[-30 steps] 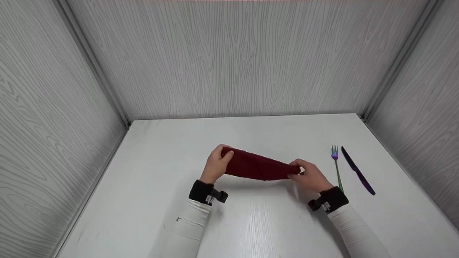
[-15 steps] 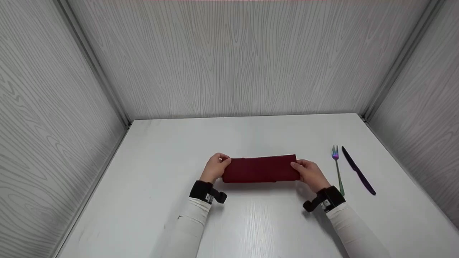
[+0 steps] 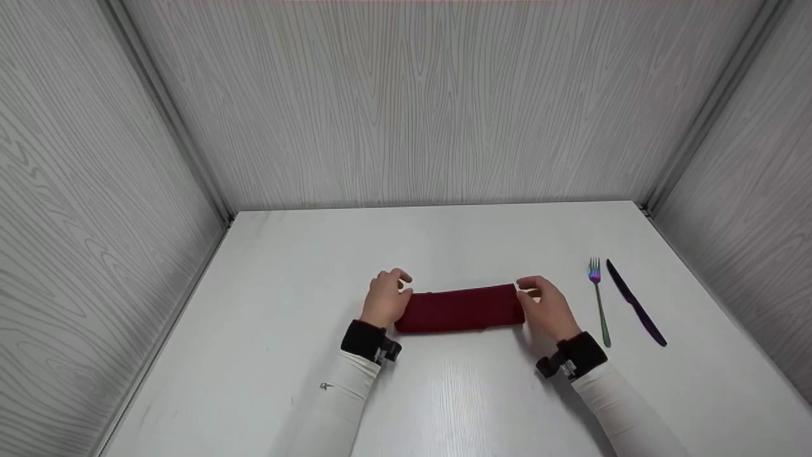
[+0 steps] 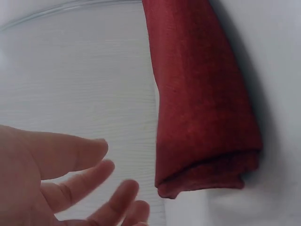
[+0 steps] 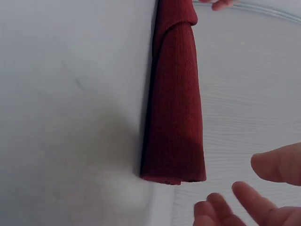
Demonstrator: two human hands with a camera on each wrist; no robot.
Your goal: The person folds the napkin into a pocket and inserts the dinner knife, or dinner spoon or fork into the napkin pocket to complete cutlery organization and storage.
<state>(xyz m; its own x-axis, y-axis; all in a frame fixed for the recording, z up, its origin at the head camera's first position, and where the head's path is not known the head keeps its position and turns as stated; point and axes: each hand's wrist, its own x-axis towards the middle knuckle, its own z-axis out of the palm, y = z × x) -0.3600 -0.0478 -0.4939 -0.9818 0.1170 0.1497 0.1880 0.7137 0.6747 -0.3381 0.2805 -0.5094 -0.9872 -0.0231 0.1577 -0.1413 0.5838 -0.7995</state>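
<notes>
A dark red folded cloth napkin [image 3: 460, 310] lies as a long flat strip on the white table [image 3: 444, 393]. In the left wrist view its layered folds show at the near end of the napkin [image 4: 202, 103]. My left hand [image 3: 386, 299] is at the napkin's left end, thumb and fingers apart with nothing between them. At the right end is my right hand [image 3: 547, 310], its fingers loosely bent and holding nothing. In the right wrist view a gap shows between the fingertips [image 5: 244, 190] and the end of the napkin [image 5: 174, 117].
To the right of the right hand lie a rainbow-coloured fork [image 3: 598, 301] and a dark purple knife [image 3: 635, 303], side by side. Wood-grain panels rise behind the table, like the back panel [image 3: 431, 108], and on both sides.
The napkin has turned flat and come down onto the table, slightly nearer me. Both hands held its ends before; now they have let go.
</notes>
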